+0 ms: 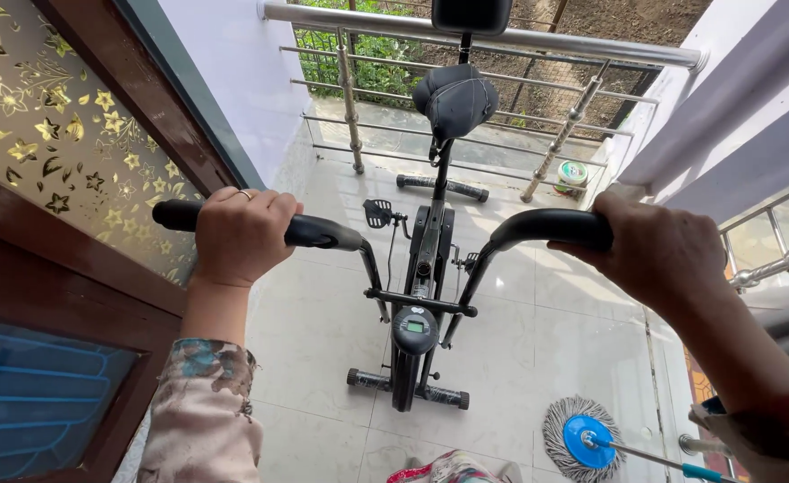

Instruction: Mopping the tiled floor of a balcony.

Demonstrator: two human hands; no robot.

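The left hand [241, 234] is wrapped tight around the left handlebar grip [309, 233] of a black exercise bike [426, 268], fingers curled over the top and a ring showing on one of them; the right hand [658, 250] is closed the same way around the right handlebar grip [547, 226]. Both arms run up from the bottom corners, the left in a floral sleeve [199, 411]. The bike stands on the pale tiled floor [323, 340] of a balcony, its small display console [414, 327] just below the handlebar stem and its saddle [454, 100] at the far end, toward the steel railing [502, 38]. To handle the bike well from here, both grips want even pressure so the frame does not twist, and any shift should likely be kept slow on the glossy tiles. A spin mop [582, 438] lies near the bike's front foot on the right, close enough to catch it. A patterned glass door [46, 116] is close on the bike's left, and a small tin [573, 173] sits beyond the saddle by the railing.
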